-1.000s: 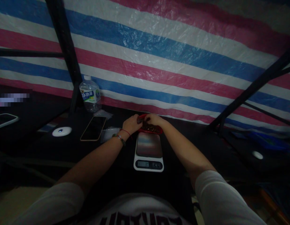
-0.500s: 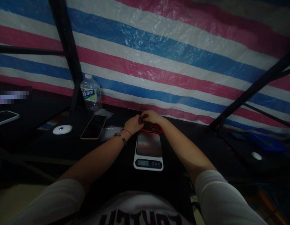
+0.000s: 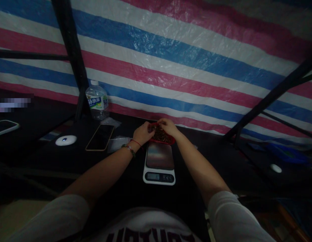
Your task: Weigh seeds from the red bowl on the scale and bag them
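A shallow red tray [image 3: 168, 141] holds many small dark-brown bits [image 3: 161, 135], too small to name, just behind a white kitchen scale [image 3: 159, 178]. At the tray's left end my left hand [image 3: 143, 133] is closed, thumb toward the fingers; what lies between them is too dark to make out. My right hand [image 3: 169, 127] reaches over the far side of the tray, its fingers bent together at the brown bits. Its fingertips are partly hidden. The scale has a dark, shiny weighing plate and a lit display whose digits are blurred.
Left of my hands lie a phone [image 3: 100, 137], clear plastic bags [image 3: 118, 144] and a white oval device [image 3: 66, 140]. A clear bottle [image 3: 97, 101] stands behind them. Black metal posts [image 3: 70, 43] and a striped plastic sheet [image 3: 156, 70] close off the back. A blue item [image 3: 284, 153] lies far right.
My right hand has drawn back to the right from my left fingers, over the brown bits. My left hand stays at the tray's left end, and more of the tray shows between them.
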Demonstrator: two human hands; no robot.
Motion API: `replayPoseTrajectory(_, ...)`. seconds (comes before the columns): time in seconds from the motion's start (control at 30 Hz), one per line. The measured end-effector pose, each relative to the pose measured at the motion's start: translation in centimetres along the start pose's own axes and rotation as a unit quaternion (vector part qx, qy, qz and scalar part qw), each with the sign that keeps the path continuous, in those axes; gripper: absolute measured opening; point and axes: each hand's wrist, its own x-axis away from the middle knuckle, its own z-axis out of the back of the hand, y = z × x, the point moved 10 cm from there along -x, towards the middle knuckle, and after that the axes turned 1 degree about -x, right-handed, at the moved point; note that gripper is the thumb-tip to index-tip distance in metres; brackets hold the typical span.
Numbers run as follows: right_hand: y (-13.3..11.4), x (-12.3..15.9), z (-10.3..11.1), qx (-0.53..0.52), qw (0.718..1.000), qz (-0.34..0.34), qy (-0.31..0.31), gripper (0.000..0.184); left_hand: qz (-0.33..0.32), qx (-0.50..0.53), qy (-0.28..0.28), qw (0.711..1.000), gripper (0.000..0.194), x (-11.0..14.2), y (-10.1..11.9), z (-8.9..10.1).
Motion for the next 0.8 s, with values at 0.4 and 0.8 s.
replayPoseTrajectory(0.4, 0.5, 3.7, -1.7, -0.019, 1.0, 0.009, 0.019, 0.058, -0.069, 0.047, -0.039, 0.996, 0.035, 0.5, 2.0, -0.3)
replayPoseTrajectory(0.8, 2.9, 5.4, -1.6, 0.301, 0.938, -0.119, -0.128, 0.029, -0.331, 0.2, -0.298, 0.873, 0.04, 6.0, 8.8, -1.5)
